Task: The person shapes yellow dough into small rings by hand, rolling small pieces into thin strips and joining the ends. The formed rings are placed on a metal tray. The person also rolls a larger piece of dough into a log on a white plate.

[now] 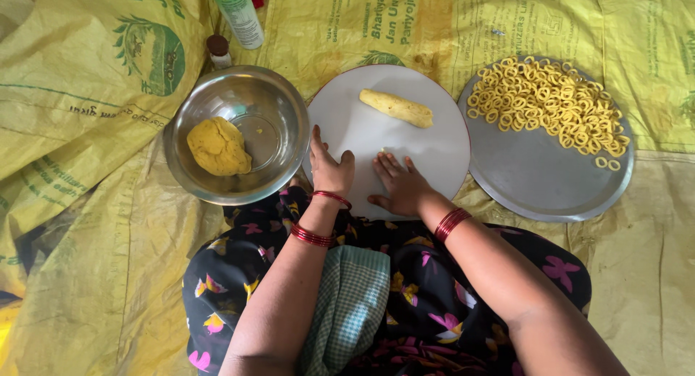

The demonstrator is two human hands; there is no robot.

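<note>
A round white board (434, 151) lies in front of me on yellow sacking. Both my hands rest flat on its near part, side by side: my left hand (330, 167) on the left, my right hand (399, 183) beside it, fingers extended. Something thin may be under the palms, but I cannot tell. A short roll of yellow dough (397, 107) lies on the far part of the board, apart from both hands. Red bangles circle both wrists.
A steel bowl (279, 104) at the left holds a lump of yellow dough (218, 146). A steel plate (539, 180) at the right carries several small dough rings (546, 101). A small brown-capped bottle (218, 50) and a tall green-and-white bottle (239, 14) stand behind the bowl.
</note>
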